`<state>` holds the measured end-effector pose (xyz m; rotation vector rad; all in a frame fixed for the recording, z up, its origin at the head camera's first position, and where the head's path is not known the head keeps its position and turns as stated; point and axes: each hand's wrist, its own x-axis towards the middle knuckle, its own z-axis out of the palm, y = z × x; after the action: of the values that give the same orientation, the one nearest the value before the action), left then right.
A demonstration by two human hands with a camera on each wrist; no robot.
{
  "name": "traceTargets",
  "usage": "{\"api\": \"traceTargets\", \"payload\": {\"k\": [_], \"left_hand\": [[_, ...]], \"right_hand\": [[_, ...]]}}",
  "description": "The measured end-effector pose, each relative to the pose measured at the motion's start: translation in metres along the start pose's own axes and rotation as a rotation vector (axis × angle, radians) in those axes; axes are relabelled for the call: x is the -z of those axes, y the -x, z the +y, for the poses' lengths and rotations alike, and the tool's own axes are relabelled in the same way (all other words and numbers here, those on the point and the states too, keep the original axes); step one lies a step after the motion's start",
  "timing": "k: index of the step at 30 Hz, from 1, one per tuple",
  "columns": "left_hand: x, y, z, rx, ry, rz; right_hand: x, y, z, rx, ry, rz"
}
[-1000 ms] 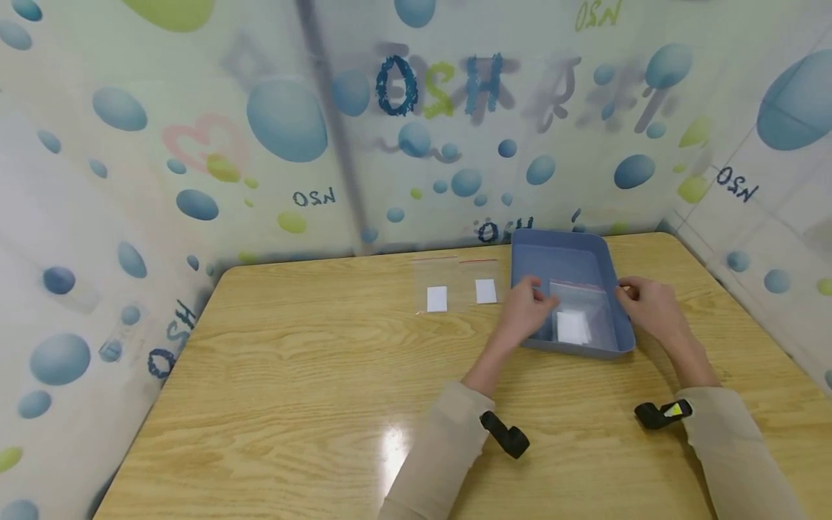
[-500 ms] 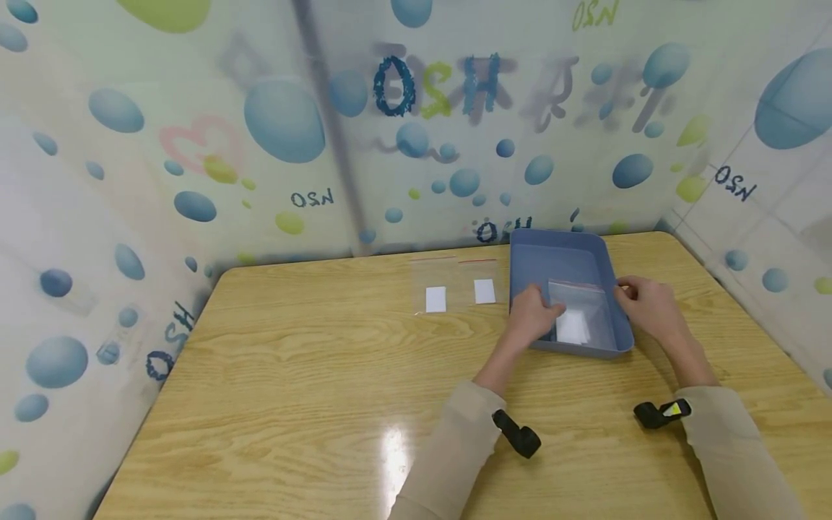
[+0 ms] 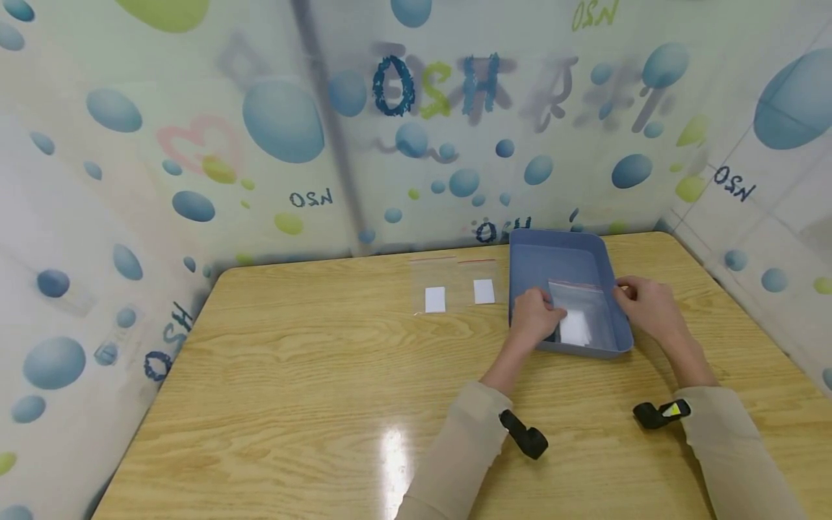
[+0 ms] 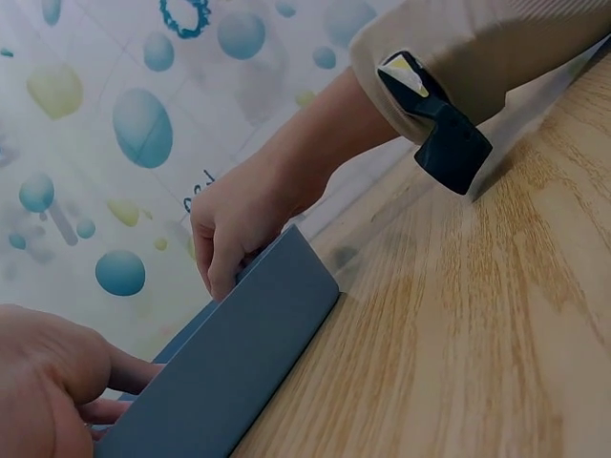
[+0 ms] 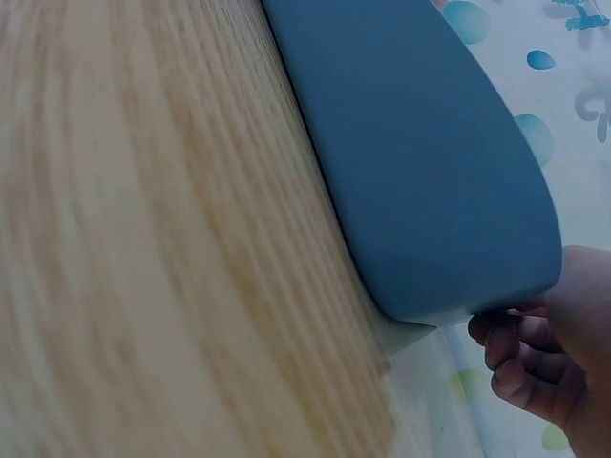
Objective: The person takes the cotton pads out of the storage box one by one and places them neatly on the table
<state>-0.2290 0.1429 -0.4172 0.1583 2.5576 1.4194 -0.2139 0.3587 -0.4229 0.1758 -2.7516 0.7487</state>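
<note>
A blue-grey tray [image 3: 559, 249] stands at the back right of the table. In its front right part lies a stack of clear zip-lock bags [image 3: 601, 318] with white cards [image 3: 575, 328] inside. My left hand [image 3: 534, 316] reaches into the tray over its left side and pinches the left edge of a bag, thumb on top; the other fingertips are hidden. My right hand [image 3: 650, 303] grips the tray's right rim between thumb and fingers. In the right wrist view, curled fingers [image 5: 516, 377] show against the tray wall [image 5: 420, 172].
Two clear zip-lock bags, each with a white card [image 3: 435, 300], lie side by side left of the tray on the wooden table [image 3: 292, 375]. A patterned curtain [image 3: 273, 180] hangs behind the table's back edge. Black wrist cameras [image 3: 523, 435] are strapped over both sleeves.
My left hand has moved slightly right and toward the front inside the tray, its thumb coming onto the bag's left edge. The right hand and the tray have stayed in place.
</note>
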Motion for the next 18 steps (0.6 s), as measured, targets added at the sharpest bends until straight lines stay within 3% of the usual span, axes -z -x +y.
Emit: {"api": "traceTargets", "payload": {"k": [11, 18], "left_hand": [[0.0012, 0.0034, 0.0024, 0.04, 0.09, 0.038], [0.0019, 0.0049, -0.0012, -0.031, 0.13, 0.073]], "right_hand": [[-0.0006, 0.0002, 0.0001, 0.017, 0.013, 0.014], [-0.0009, 0.0001, 0.0011, 0.014, 0.007, 0.016]]}}
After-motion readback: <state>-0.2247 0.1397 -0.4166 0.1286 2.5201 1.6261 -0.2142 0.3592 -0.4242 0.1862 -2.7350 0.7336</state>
